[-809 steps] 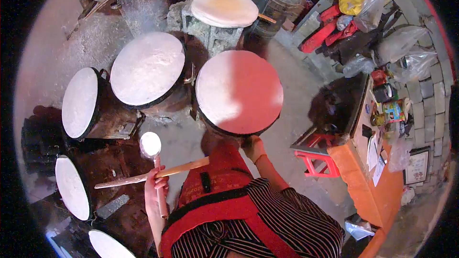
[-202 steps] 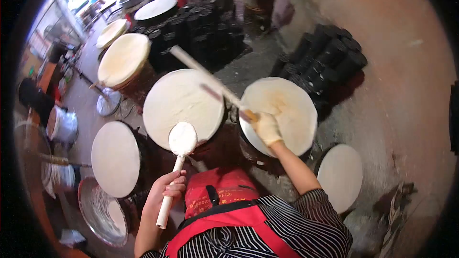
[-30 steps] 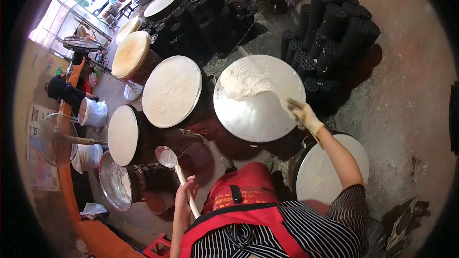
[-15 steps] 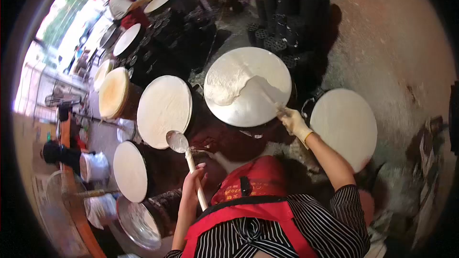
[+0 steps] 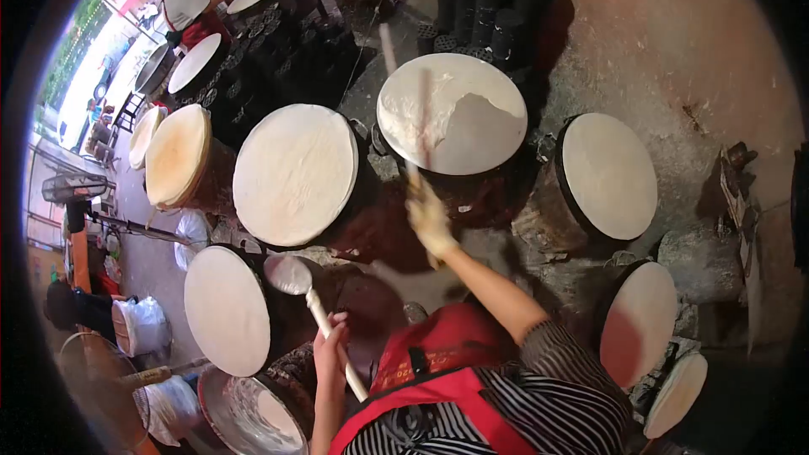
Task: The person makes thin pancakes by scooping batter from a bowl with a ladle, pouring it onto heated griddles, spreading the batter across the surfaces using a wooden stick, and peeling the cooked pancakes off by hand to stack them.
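My right hand point(image 5: 431, 217), in a pale glove, is closed round the lower end of a long, thin spreader point(image 5: 388, 47). The spreader stretches away over the round griddle point(image 5: 487, 136), its far end past the rim. White batter point(image 5: 403, 108) covers the left and back of that griddle, leaving a grey patch at the right front. A dark streak, shadow or reflection, crosses the batter. My left hand point(image 5: 331, 354) grips the white handle of a ladle point(image 5: 289, 275), whose batter-coated bowl is held beside a batter-covered griddle point(image 5: 226, 312) on the left.
More round griddles with pale sheets stand around me, including a large one point(image 5: 295, 175) and one at right point(image 5: 608, 177). Black perforated coal cylinders point(image 5: 506, 34) are stacked behind. A metal basin point(image 5: 232, 421) sits lower left. Another person point(image 5: 187, 4) works at far left.
My right hand has swung left with the spreader, which now points away from me. The batter's edge on the griddle has changed shape. My view has shifted; my left hand still holds the ladle.
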A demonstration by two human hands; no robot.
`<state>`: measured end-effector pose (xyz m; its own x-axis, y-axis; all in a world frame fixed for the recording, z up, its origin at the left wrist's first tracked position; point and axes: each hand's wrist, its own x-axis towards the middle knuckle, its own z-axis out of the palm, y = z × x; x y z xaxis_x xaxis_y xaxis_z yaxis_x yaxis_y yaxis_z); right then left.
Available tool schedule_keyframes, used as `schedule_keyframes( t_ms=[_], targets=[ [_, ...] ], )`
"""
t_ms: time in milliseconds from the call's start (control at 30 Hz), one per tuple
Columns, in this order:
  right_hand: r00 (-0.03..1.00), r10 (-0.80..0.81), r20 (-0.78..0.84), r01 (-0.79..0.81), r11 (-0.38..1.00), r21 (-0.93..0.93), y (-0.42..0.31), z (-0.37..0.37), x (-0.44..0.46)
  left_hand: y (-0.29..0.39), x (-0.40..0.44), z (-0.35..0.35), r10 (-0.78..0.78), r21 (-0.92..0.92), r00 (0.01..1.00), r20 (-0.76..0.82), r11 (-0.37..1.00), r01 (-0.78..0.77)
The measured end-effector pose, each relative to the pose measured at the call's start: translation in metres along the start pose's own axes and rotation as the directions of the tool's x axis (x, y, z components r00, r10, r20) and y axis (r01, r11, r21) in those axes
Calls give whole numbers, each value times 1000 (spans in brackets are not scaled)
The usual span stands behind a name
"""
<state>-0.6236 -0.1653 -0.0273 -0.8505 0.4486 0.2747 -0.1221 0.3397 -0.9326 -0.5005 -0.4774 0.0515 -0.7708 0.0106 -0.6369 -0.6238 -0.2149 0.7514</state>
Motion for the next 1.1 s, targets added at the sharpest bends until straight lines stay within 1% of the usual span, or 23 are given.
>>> schedule_keyframes(
  t_ms=[33,100,133,167,200,233,267,300,367,400,467,533,600,633,733,800,833,867,933,967,1000,1067,1100],
  targets=[
    [982,186,23,-187,972,142,6,43,27,-5,-11,-12,24,-56,1000,-15,998,-25],
    [903,428,39,-421,864,276,44,123,82,-9,-34,-27,30,-102,995,-99,994,-40],
    [885,450,-121,-421,883,205,59,153,103,-19,-35,-45,71,-68,995,-63,995,-75],
    [843,460,-277,-440,888,134,73,182,124,-19,-45,-49,58,-43,990,-131,997,-65],
    [782,373,-499,-444,895,-27,93,206,127,-20,-55,-56,43,-17,979,-199,999,-47],
    [727,258,-636,-405,909,-95,104,218,117,-23,-57,-66,35,-30,987,-154,999,-40],
    [740,542,-398,-445,839,314,100,206,96,-23,-60,-69,28,-32,987,-157,999,-34],
    [651,752,-105,-555,566,609,93,193,76,-21,-60,-68,27,-38,987,-155,999,-34],
    [571,808,142,-548,247,799,51,163,24,-24,-52,-69,28,-50,992,-122,998,-34],
    [568,820,69,-531,301,792,30,152,2,-26,-46,-70,36,-51,996,-86,998,-41],
    [551,776,305,-473,-11,881,11,112,-37,-27,-40,-67,48,-49,999,-16,998,-48],
    [553,798,239,-529,115,841,-18,80,-60,-25,-32,-55,66,-44,994,82,997,-63],
    [604,787,121,-542,295,787,-14,55,-79,-6,-43,-20,16,-34,1000,-13,999,-17],
    [636,767,84,-537,361,762,-16,38,-83,-7,-40,-16,10,-46,1000,15,999,-10],
    [577,750,325,-565,79,821,13,-22,-79,-12,-34,-8,14,-5,992,126,1000,-14],
    [692,623,366,-499,45,866,35,-48,-67,-15,-37,-1,30,16,991,128,999,-32],
    [763,498,413,-456,-39,889,45,-50,-59,-17,-39,4,37,27,991,129,999,-41],
    [676,666,314,-433,15,901,19,-47,-39,-18,-40,8,34,48,991,130,998,-40],
    [689,705,166,-437,222,872,13,-15,-20,-18,-41,21,24,95,991,134,995,-37],
    [632,715,299,-594,199,780,-16,-18,-20,-17,-42,29,17,87,988,153,996,-30],
    [713,592,375,-570,177,803,-33,-25,-27,-18,-42,36,18,99,986,163,995,-34],
    [576,664,477,-805,358,473,-23,-53,-30,-17,-44,49,15,124,984,179,992,-38],
    [653,648,392,-753,501,426,-18,-76,-37,-13,-49,58,23,132,987,160,990,-44]
  ],
)
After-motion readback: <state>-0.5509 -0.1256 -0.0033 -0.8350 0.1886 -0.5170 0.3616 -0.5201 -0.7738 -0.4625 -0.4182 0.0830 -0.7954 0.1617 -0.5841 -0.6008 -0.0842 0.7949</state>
